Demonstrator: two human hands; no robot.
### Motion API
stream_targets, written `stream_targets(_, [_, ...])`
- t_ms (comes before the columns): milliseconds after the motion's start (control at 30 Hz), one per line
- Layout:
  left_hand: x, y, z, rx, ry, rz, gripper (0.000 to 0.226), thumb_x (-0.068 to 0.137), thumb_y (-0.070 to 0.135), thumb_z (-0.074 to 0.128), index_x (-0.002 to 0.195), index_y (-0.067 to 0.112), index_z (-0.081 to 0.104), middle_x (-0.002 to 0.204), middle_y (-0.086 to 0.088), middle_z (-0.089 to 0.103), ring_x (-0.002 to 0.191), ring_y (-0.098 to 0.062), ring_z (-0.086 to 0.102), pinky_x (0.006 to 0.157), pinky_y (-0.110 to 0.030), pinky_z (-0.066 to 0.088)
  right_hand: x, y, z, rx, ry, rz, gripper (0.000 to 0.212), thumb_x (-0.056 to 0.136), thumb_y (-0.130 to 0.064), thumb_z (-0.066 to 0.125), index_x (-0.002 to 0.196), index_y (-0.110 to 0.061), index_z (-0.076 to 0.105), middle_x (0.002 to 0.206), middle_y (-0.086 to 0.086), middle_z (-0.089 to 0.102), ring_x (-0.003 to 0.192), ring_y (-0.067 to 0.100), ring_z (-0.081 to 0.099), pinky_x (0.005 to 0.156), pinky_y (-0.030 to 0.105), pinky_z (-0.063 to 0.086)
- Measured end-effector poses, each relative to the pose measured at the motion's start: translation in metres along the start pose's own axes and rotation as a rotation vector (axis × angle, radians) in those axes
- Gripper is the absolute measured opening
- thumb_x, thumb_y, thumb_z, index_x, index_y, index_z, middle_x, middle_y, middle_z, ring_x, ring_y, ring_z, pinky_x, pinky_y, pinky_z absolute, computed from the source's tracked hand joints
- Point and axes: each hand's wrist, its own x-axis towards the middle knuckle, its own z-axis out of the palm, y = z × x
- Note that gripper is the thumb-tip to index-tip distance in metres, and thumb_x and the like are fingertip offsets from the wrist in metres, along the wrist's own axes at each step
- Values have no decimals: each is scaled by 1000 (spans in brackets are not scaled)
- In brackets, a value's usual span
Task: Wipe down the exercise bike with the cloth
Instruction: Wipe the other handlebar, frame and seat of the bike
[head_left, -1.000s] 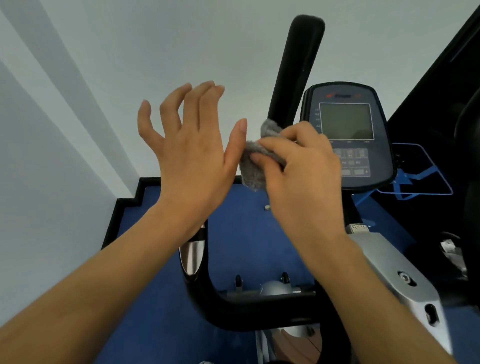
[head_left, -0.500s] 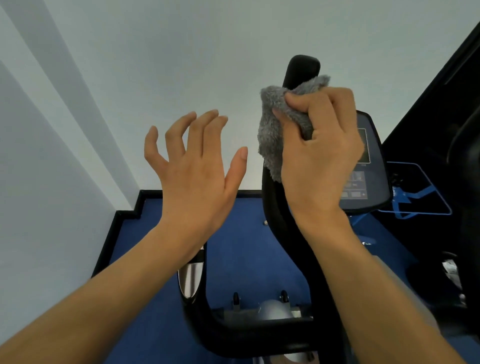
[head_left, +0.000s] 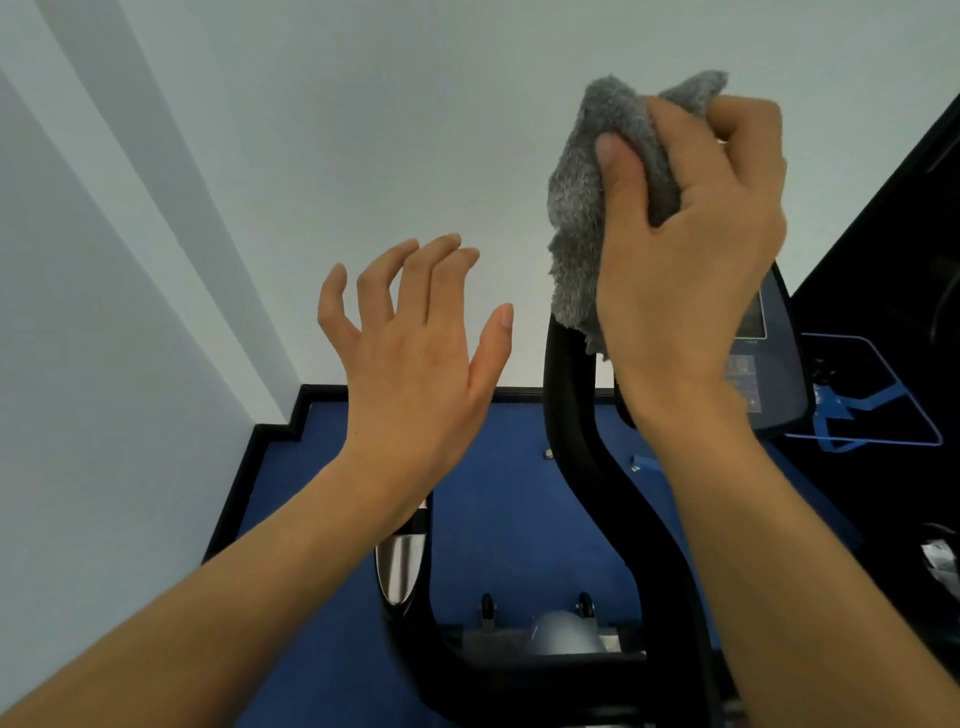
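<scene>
Up the black handlebar (head_left: 571, 415) the right hand (head_left: 691, 270) has climbed since a second ago, carrying the grey cloth (head_left: 587, 208) from partway along the bar to its very top, so the tip is now hidden under the wad. Its fingers (head_left: 613, 150) are curled tight round the cloth, thumb pressed into the pile, with a loose flap hanging down the left of the handlebar. The left hand (head_left: 415, 353) hovers left of the handlebar, fingers spread wide and slightly bent, holding nothing. To my eye the stroke has run out of bar: one more push and the cloth could slip off the end and wipe only air. The console (head_left: 769, 374) sits just right of the handlebar, behind the wrist, so a careless return stroke might knock its buttons.
</scene>
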Motion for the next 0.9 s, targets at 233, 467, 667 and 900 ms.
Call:
stream_targets(233, [0, 0, 0, -26, 29, 8, 42, 93, 37, 34, 119, 11, 55, 128, -4, 55, 122, -27, 45, 108, -53, 17, -25, -3, -20, 20, -155, -8, 25, 87, -7, 58, 111, -3, 63, 102, 12, 58, 92, 29, 55, 79, 26, 46])
stream_targets(467, [-25, 7, -9, -90, -54, -75, 43, 94, 40, 38, 127, 14, 47, 149, -12, 25, 137, -28, 21, 111, -51, 10, -64, -12, -66, 62, -179, 175, 22, 88, -12, 59, 109, -11, 65, 98, -5, 48, 91, 9, 51, 78, 4, 35])
stream_targets(667, [-107, 8, -31, -116, -158, -106, 46, 94, 41, 40, 132, 16, 41, 153, -11, 16, 140, -27, 12, 112, -51, 10, -87, -32, -103, 107, -231, 199, 22, 88, -18, 60, 109, -14, 65, 97, -6, 49, 83, -13, 46, 76, 1, 36])
stream_targets(900, [-155, -7, -51, -201, -269, -120, 50, 96, 46, 30, 136, 16, 38, 154, -4, 20, 142, -20, 11, 112, -39, 7, -116, -60, -156, 41, -341, 217, 23, 87, -24, 60, 110, -21, 63, 96, -10, 52, 87, -8, 51, 77, 4, 40])
